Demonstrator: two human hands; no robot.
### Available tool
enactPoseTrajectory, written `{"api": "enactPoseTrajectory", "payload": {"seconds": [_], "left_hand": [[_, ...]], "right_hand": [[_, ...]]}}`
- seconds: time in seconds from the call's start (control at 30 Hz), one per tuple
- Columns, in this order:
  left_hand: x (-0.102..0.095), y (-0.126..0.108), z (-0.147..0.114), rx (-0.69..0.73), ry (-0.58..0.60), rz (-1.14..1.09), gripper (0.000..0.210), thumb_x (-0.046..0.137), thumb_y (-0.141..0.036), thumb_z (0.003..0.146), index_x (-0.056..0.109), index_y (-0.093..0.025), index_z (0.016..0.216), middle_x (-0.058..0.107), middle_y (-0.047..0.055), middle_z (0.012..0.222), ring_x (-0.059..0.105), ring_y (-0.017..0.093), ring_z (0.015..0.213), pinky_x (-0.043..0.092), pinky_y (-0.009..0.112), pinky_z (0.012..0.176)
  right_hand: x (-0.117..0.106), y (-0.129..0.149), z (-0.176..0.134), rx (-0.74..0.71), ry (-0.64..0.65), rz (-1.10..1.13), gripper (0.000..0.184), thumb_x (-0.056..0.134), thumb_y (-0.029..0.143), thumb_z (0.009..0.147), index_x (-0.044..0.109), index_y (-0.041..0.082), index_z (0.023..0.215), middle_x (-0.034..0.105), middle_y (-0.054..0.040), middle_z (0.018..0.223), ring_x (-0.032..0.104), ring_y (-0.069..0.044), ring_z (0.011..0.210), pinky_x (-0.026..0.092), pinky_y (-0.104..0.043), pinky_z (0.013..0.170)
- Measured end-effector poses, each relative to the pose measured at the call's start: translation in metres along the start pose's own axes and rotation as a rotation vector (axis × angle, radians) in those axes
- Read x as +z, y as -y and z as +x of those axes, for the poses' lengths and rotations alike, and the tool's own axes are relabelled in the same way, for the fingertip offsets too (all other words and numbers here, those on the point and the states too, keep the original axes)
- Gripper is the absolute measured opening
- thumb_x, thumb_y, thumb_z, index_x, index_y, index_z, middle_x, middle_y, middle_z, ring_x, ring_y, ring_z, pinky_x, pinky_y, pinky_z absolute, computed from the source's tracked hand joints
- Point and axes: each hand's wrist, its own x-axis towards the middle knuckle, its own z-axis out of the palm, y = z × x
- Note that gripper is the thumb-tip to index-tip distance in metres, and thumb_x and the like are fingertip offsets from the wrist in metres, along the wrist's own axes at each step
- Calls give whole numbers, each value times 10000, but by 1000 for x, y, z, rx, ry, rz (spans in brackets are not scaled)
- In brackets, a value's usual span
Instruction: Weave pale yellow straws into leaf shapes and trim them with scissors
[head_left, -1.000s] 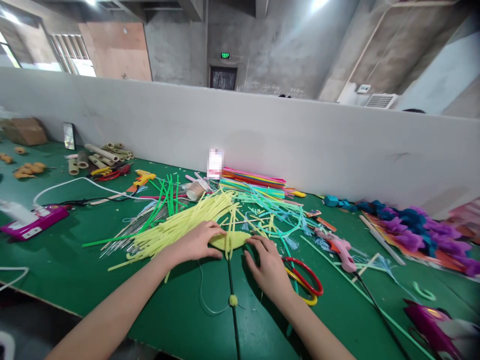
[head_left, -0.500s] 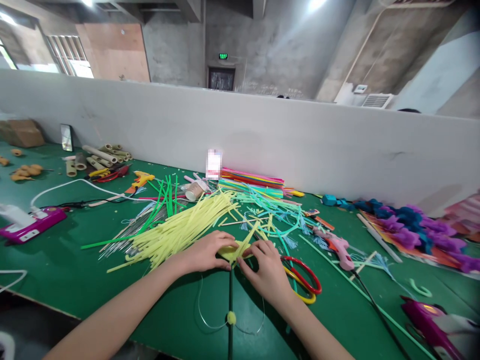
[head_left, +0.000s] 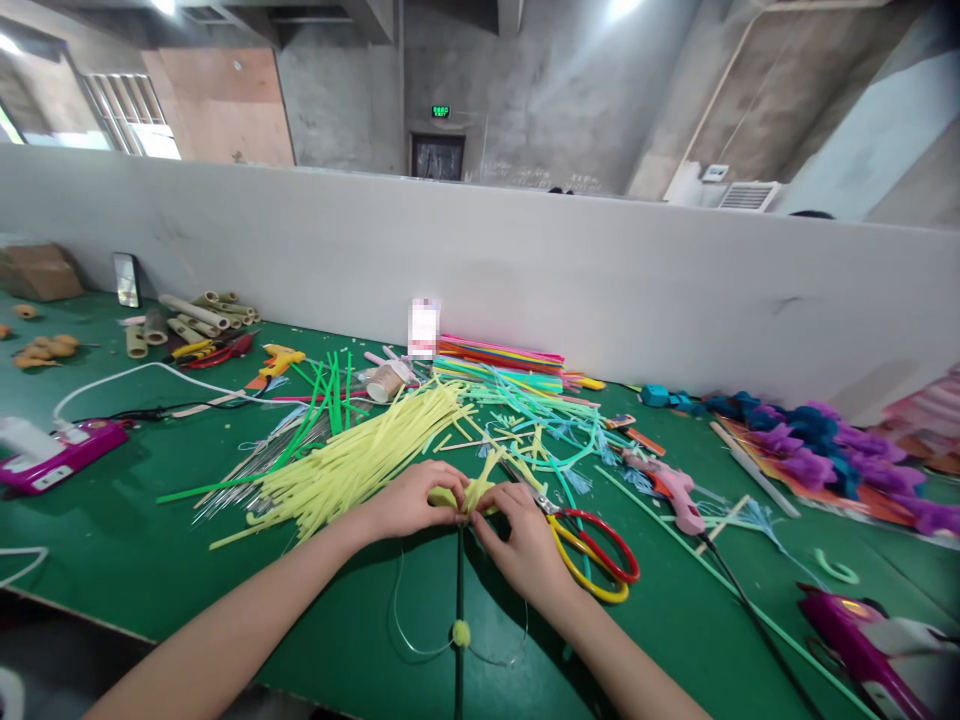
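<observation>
Yellow piece [head_left: 480,490]: located above the table [head_left: 337,640], between my hands, its middle partly hidden by fingers. My left hand [head_left: 416,500] and right hand [head_left: 526,540] are nearly together, fingertips pinched on it. I judge the step in hand to be gathering or folding its middle; the next move calls for an even, firm pinch. Nearer me lies a ball [head_left: 461,633] on thin wire; scissors [head_left: 553,508] lie just beside my right hand; strips [head_left: 375,450] lie beyond my left.

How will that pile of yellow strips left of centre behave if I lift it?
The yellow strips look thin, so the pile is probably light for its bulk. Most lie fairly straight, suggesting they may hold their shape rather than droop. No tie shows around them, so some could slide out.
</observation>
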Motion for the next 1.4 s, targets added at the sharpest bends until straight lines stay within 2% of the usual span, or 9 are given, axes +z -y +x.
{"api": "enactPoseTrajectory", "payload": {"seconds": [0.5, 0.87, 1.03, 1.13, 1.23, 1.4], "left_hand": [[-2, 6, -1, -44, 21, -123, 168, 731, -360, 729, 712, -196, 761, 653, 59, 1090, 598, 197, 1054, 416, 305, 945], [0, 8, 1, -87, -29, -56, 255, 704, -475, 730, 749, -224, 742, 701, 54, 1072, 598, 214, 1058, 427, 324, 925], [1, 7, 2, -73, -46, -59, 263, 716, -458, 723, 716, -196, 697, 699, 57, 1013, 618, 204, 993, 439, 310, 896], [0, 4, 2, -94, -112, -48, 272, 750, -423, 693, 681, -185, 804, 684, 42, 965, 622, 198, 933, 453, 306, 860], [0, 2, 1, -62, -154, -35, 340, 754, -380, 698, 653, -202, 968, 654, 38, 1045, 599, 203, 990, 435, 320, 913], [1, 0, 2, 11, -148, -61, 191, 721, -361, 743, 669, -183, 788, 647, 46, 1034, 588, 195, 1020, 407, 311, 962]], "right_hand": [[0, -1, 1, 43, -16, -9, 93, 587, 196, 827, 584, 213, 736, 607, -21, 762, 568, -202, 800, 460, -334, 727], [-3, 1, 1, -15, -12, -8, 78, 580, 203, 855, 642, 224, 812, 646, -35, 828, 581, -209, 849, 473, -350, 767], [-2, 3, 0, -72, 2, -35, 125, 548, 211, 878, 671, 231, 876, 644, -55, 866, 573, -219, 884, 480, -370, 793], [-2, 2, -2, -96, 22, -21, 168, 533, 178, 876, 680, 238, 931, 637, -58, 905, 562, -216, 906, 479, -368, 810], [-2, 1, -3, -107, 42, 0, 250, 513, 128, 861, 683, 256, 990, 632, -56, 945, 553, -212, 928, 479, -367, 825], [-5, 1, -1, -73, 22, 38, 265, 499, 107, 840, 676, 238, 988, 644, -58, 941, 569, -214, 926, 480, -373, 826]]}}
